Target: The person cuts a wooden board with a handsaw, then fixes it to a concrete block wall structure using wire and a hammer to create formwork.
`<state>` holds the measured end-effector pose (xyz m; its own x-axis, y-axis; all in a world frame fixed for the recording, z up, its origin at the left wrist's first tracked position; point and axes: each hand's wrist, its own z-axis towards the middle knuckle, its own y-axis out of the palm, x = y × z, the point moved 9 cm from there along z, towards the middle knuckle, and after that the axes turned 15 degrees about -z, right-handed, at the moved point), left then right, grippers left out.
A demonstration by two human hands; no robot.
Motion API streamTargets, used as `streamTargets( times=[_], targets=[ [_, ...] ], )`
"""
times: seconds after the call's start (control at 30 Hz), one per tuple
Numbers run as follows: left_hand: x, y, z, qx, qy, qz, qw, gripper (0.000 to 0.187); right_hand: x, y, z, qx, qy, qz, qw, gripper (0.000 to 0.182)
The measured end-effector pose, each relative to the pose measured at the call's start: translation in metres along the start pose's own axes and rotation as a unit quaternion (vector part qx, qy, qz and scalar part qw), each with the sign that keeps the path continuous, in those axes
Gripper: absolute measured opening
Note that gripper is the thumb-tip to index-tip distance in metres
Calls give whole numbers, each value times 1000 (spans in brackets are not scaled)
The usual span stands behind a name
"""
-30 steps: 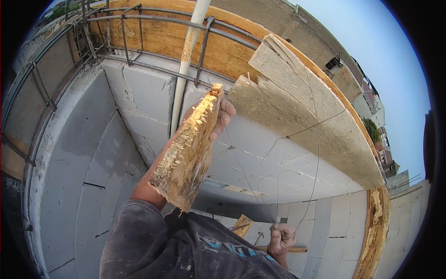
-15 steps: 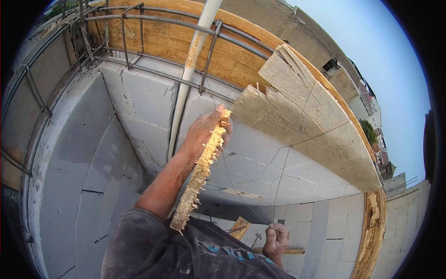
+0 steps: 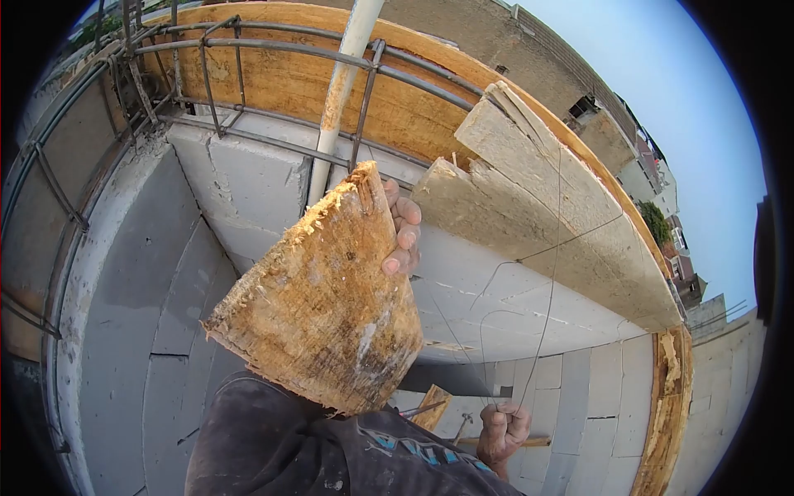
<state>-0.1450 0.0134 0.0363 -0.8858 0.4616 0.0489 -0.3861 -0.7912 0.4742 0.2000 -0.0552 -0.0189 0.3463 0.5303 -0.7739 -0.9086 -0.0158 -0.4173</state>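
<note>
A short, rough-sawn wooden board (image 3: 322, 298) is tilted with its broad stained face toward me and its splintered edge up. My left hand (image 3: 402, 231) grips its upper right side; the fingers show and the rest is hidden behind the wood. Lower down, my right hand (image 3: 504, 428) is closed around thin wire (image 3: 552, 281). The strands rise from that fist toward weathered grey boards (image 3: 529, 198) fixed along the wall top, and one wire crosses those boards.
A rebar cage (image 3: 289, 48) runs along the wall top, beside orange formwork (image 3: 281, 83). A pale pipe (image 3: 339, 91) slants past it. Grey block walls (image 3: 190, 306) surround me. Below lie a wood piece (image 3: 432, 407) and a hammer (image 3: 463, 426). A timber post (image 3: 664, 397) stands right.
My left hand has turned the board from edge-on to showing its broad face, hiding my forearm. My right hand has shifted slightly to the right, still holding the wire.
</note>
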Motion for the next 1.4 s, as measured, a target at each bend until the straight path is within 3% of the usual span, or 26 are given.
streamTargets(
  times=[0.1,0.17,0.27,0.57,0.77,0.97,1.07,1.17,1.2,1.3,1.33,1.4],
  targets=[
    [0,8,9,78,8,62,995,59,-18,1,10,8,-5,43,999,22],
    [4,7,9,221,39,149,963,63,-25,2,14,14,-11,65,998,23],
    [7,6,9,180,25,150,972,64,-23,2,15,1,-13,58,998,21],
    [11,9,-3,175,-43,110,977,62,-11,11,9,25,20,20,999,18],
    [9,15,-12,234,47,193,952,51,-14,9,16,49,40,24,998,20],
    [17,9,-13,350,102,213,906,43,-12,11,22,24,45,54,997,20],
    [22,0,-30,406,123,239,874,41,-6,17,19,-15,36,25,999,21],
    [31,-2,-51,429,118,273,853,39,22,21,6,-79,-8,-103,991,27],
    [31,-2,-51,404,120,252,871,38,25,27,4,-110,-3,-120,987,30],
    [27,1,-46,372,92,255,888,48,33,43,-4,-187,61,39,980,36],
    [29,-3,-56,438,151,238,854,46,24,40,1,-148,33,59,987,37],
    [39,-1,-59,486,146,292,811,44,3,40,19,-71,-23,99,992,40]
  ],
)
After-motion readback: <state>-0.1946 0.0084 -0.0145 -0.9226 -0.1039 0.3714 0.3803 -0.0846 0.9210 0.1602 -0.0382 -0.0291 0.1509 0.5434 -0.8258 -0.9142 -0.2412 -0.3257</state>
